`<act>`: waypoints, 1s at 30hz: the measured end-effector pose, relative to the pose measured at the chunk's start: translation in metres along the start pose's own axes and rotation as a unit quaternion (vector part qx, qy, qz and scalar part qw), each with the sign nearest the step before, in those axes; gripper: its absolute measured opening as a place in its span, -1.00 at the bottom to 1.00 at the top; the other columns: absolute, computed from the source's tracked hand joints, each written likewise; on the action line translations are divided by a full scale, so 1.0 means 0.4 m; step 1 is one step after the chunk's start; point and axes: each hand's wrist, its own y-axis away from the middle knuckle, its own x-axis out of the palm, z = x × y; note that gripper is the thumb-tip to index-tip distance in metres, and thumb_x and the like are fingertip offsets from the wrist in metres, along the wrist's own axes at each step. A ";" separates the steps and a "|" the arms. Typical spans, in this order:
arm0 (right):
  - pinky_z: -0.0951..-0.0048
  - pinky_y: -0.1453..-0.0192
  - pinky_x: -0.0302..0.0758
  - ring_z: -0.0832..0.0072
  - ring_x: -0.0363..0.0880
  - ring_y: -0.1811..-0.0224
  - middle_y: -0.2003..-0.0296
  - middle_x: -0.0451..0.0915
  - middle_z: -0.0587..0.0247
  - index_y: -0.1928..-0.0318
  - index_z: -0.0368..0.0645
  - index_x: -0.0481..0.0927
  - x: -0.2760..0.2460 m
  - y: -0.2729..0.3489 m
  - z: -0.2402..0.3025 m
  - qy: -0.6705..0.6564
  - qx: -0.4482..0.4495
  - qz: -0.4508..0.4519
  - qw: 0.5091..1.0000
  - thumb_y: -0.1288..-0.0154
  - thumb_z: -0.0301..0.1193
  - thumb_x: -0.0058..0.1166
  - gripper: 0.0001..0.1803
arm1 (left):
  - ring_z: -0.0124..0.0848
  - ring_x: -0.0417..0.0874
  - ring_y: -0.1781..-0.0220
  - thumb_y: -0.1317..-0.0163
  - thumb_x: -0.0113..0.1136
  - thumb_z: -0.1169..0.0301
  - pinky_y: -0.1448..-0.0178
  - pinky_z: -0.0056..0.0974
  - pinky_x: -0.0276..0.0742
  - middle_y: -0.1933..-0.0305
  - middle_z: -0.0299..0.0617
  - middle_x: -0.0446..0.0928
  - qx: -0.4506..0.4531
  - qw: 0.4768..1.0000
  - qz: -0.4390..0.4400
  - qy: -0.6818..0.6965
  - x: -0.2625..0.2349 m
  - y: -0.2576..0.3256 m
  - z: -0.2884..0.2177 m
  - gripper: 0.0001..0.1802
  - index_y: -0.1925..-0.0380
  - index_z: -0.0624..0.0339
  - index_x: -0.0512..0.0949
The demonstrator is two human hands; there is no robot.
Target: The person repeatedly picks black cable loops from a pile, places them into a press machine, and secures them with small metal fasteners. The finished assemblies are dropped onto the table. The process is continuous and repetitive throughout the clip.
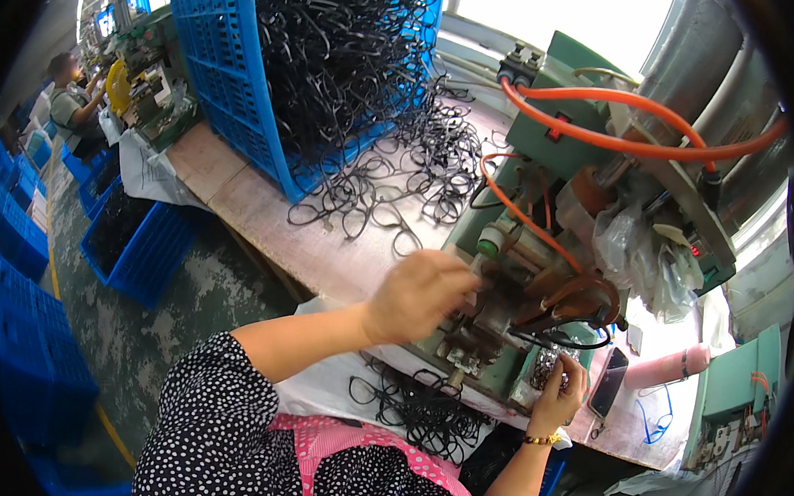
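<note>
My left hand (425, 296) is at the left side of a green bench machine (499, 310), its fingertips blurred by motion and close to the metal work area. Whether it holds anything is hidden. My right hand (559, 394) is beside a small tray of shiny metal pieces (545, 366), with fingers bent together at its edge; what is between them is too small to name. A black strap loop (568, 345) sticks out from the machine's working end between my hands. More black strap loops (423, 404) lie in a heap in front of the machine, near my lap.
A blue crate (236, 86) full of black loops stands on the table, some spilling out. Orange hoses (623, 97) arch over the machine. A phone (609, 382), pink bottle (668, 368) and blue-framed glasses (657, 414) lie right. Blue crates (146, 252) and a person (75, 108) are left.
</note>
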 end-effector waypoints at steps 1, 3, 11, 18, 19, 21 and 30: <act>0.23 -0.02 0.41 0.17 0.56 0.16 0.27 0.63 0.11 0.23 -0.24 0.62 0.002 0.000 0.002 0.008 0.007 -0.009 1.000 -0.27 -0.54 0.16 -0.93 | -0.05 0.55 0.04 -0.06 0.28 0.56 -0.03 -0.08 0.49 0.06 -0.04 0.54 -0.075 0.997 0.017 -0.009 0.004 0.024 0.052 -0.60 0.02 0.20 0.56; 0.25 0.01 0.42 0.18 0.55 0.17 0.28 0.62 0.11 0.24 -0.24 0.61 0.003 0.002 0.004 -0.011 0.011 -0.022 1.000 -0.25 -0.56 0.17 -0.92 | 0.01 0.52 -0.01 -0.25 0.22 0.46 -0.10 -0.04 0.46 0.04 0.03 0.52 -0.206 0.977 0.047 -0.037 0.033 0.072 0.144 -0.74 0.06 0.23 0.53; 0.27 0.05 0.43 0.21 0.51 0.22 0.34 0.58 0.13 0.24 -0.25 0.61 -0.005 0.017 0.009 -0.043 0.028 -0.064 0.997 -0.20 -0.63 0.10 -0.88 | -0.04 0.49 -0.04 -0.16 0.28 0.34 -0.09 -0.07 0.49 0.08 -0.04 0.47 -0.234 0.932 0.252 -0.115 0.053 0.204 0.219 -0.74 0.22 0.20 0.49; 0.26 0.00 0.56 0.19 0.65 0.15 0.20 0.67 0.03 0.13 -0.31 0.66 -0.040 0.018 0.010 -0.016 0.024 -0.016 0.999 -0.34 -0.49 0.17 -0.83 | -0.48 0.67 0.43 -0.32 0.25 0.21 0.30 -0.33 0.56 0.41 -0.18 0.64 -0.513 0.847 0.075 0.121 -0.078 0.184 0.198 -0.73 0.21 0.20 0.57; 0.24 -0.02 0.60 0.16 0.69 0.14 0.16 0.70 -0.01 0.11 -0.32 0.68 -0.050 0.017 0.008 0.002 0.020 -0.005 1.000 -0.34 -0.45 0.21 -0.80 | -0.47 0.67 0.46 -0.32 0.25 0.21 0.32 -0.34 0.56 0.44 -0.19 0.64 -0.508 0.848 0.135 0.071 -0.103 0.182 0.193 -0.73 0.20 0.19 0.59; 0.31 0.02 0.56 0.29 0.66 0.14 0.18 0.70 0.11 0.09 -0.23 0.69 -0.036 0.024 0.020 -0.115 0.091 -0.056 0.988 -0.32 -0.48 0.22 -0.82 | -0.46 0.67 0.52 -0.32 0.25 0.20 0.37 -0.35 0.56 0.50 -0.23 0.64 -0.533 0.802 0.269 -0.028 -0.154 0.163 0.199 -0.74 0.18 0.16 0.62; 0.10 -0.28 0.32 0.00 0.44 -0.11 0.11 0.56 0.02 0.12 -0.24 0.60 -0.045 -0.009 0.002 0.053 -0.008 0.069 0.996 -0.08 -0.48 0.24 -0.69 | -0.46 0.67 0.25 -0.43 0.14 0.31 0.02 -0.34 0.53 0.28 -0.19 0.67 -0.552 0.779 0.042 0.293 -0.118 0.098 0.135 -0.78 0.21 0.27 0.58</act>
